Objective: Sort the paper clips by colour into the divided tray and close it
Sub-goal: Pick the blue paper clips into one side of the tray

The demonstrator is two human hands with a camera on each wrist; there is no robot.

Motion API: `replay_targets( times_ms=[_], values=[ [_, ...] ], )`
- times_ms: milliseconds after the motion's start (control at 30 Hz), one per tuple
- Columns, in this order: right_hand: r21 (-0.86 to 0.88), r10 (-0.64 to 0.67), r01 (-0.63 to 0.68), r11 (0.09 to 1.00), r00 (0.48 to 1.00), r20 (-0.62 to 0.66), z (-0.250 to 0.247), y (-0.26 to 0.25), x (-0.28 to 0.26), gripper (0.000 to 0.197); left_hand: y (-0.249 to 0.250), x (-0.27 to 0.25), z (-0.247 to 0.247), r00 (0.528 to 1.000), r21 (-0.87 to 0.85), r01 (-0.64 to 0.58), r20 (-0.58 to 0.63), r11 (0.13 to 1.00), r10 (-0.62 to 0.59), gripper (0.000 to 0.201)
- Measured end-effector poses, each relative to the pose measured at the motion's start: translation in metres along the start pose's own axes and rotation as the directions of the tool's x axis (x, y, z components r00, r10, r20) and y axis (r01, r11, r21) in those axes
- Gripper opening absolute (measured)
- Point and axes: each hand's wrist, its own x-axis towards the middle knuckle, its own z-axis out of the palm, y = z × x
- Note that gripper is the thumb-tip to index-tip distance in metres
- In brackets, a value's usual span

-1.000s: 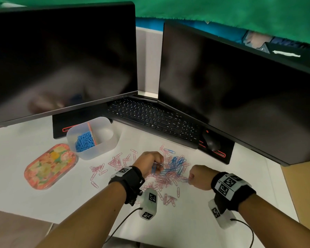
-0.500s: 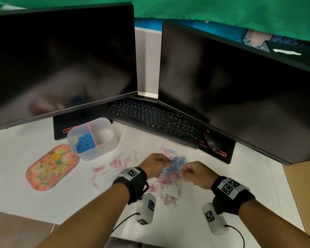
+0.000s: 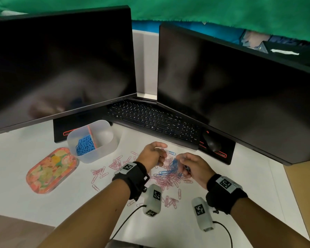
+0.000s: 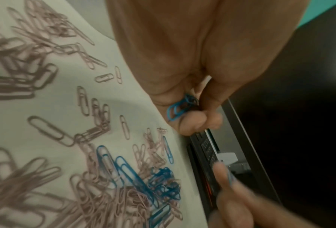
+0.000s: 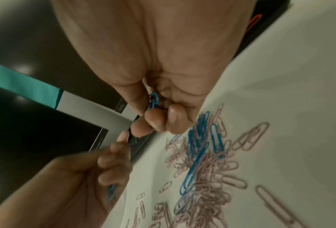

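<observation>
A mixed heap of pink and blue paper clips (image 3: 168, 176) lies on the white desk between my hands. My left hand (image 3: 153, 154) hovers over its left side, fingers curled round a few blue clips (image 4: 178, 110). My right hand (image 3: 190, 164) is over the right side and also grips blue clips (image 5: 153, 101). The translucent divided tray (image 3: 92, 140) stands at the back left, with blue clips (image 3: 84, 144) in its left compartment; the right compartment looks empty. Its flowered lid (image 3: 51, 170) lies flat to the left.
Two dark monitors (image 3: 61, 65) (image 3: 240, 90) stand behind, with a black keyboard (image 3: 154, 122) and a mouse (image 3: 211, 143) below them. Stray pink clips (image 3: 98, 173) are scattered left of the heap and near my wrists.
Both hands have come closer together over the heap and risen slightly, each keeping blue clips in its fingers.
</observation>
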Motion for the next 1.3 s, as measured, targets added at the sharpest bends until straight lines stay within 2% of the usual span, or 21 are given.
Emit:
replay_targets(
  times_ms=[67,133,167,200,233,300,367,433,500,633,767,867,967,1067,1167,1300],
  values=[
    [0.129,0.060,-0.050,0.990,0.996,-0.071,-0.011,0.006,0.001,0.018,-0.004,0.001,-0.008,0.996,-0.142,0.068,-0.049,0.988,-0.076,0.038],
    [0.249,0.152,-0.114,0.962,0.979,-0.139,-0.019,0.012,0.000,0.020,-0.009,0.003,-0.012,0.989,-0.126,0.121,-0.073,0.985,-0.131,0.033],
    [0.276,0.194,-0.143,0.950,0.966,-0.170,-0.022,0.014,0.000,0.020,-0.013,0.004,-0.011,0.988,-0.025,0.134,-0.075,0.991,-0.136,0.027],
    [0.258,0.222,-0.168,0.951,0.954,-0.199,-0.025,0.016,0.001,0.019,-0.016,0.006,-0.010,0.991,0.151,0.122,-0.075,0.981,-0.112,0.021],
    [0.190,0.235,-0.193,0.963,0.944,-0.230,-0.027,0.018,0.003,0.017,-0.020,0.007,-0.007,0.996,0.354,0.083,-0.070,0.932,-0.062,0.016],
    [-0.124,0.201,-0.246,0.961,0.934,-0.296,-0.025,0.020,0.006,0.011,-0.029,0.010,0.000,0.999,0.687,-0.012,-0.029,0.727,0.044,0.013],
    [-0.480,0.092,-0.268,0.835,0.929,-0.358,-0.019,0.025,0.008,0.007,-0.035,0.010,0.007,0.997,0.859,-0.067,0.038,0.507,0.067,0.014],
    [-0.612,-0.003,-0.268,0.744,0.915,-0.404,-0.009,0.026,0.008,0.001,-0.039,0.012,0.012,0.993,0.939,-0.109,0.090,0.325,0.073,0.018],
    [-0.642,-0.060,-0.253,0.724,0.904,-0.424,0.000,0.029,0.009,0.007,-0.041,0.013,0.014,0.993,0.961,-0.111,0.095,0.253,0.074,0.020],
    [-0.709,-0.091,-0.259,0.656,0.905,-0.415,0.010,0.027,0.012,0.013,-0.045,0.011,0.008,0.996,0.964,-0.090,0.081,0.252,0.046,0.020],
    [-0.740,-0.080,-0.269,0.617,0.914,-0.399,0.010,0.024,0.016,0.021,-0.046,0.006,-0.006,0.998,0.913,-0.050,0.026,0.406,0.065,0.017],
    [-0.724,-0.051,-0.279,0.630,0.916,-0.398,0.009,0.023,0.016,0.025,-0.046,0.003,-0.015,0.996,0.855,-0.046,-0.002,0.517,0.092,0.013],
    [-0.738,-0.040,-0.271,0.618,0.927,-0.374,0.008,0.026,0.014,0.024,-0.044,0.002,-0.022,0.990,0.805,-0.070,-0.014,0.589,0.137,0.010],
    [-0.753,-0.054,-0.249,0.609,0.935,-0.352,0.008,0.027,0.008,0.023,-0.041,0.002,-0.028,0.986,0.787,-0.089,-0.017,0.611,0.165,0.010],
    [-0.793,-0.126,-0.209,0.572,0.933,-0.337,0.012,0.025,0.001,0.023,-0.039,0.001,-0.032,0.983,0.769,-0.098,-0.026,0.632,0.184,0.012],
    [-0.807,-0.145,-0.213,0.550,0.928,-0.343,0.019,0.028,-0.003,0.021,-0.039,0.000,-0.038,0.979,0.769,-0.124,-0.009,0.627,0.204,0.011]
  ],
)
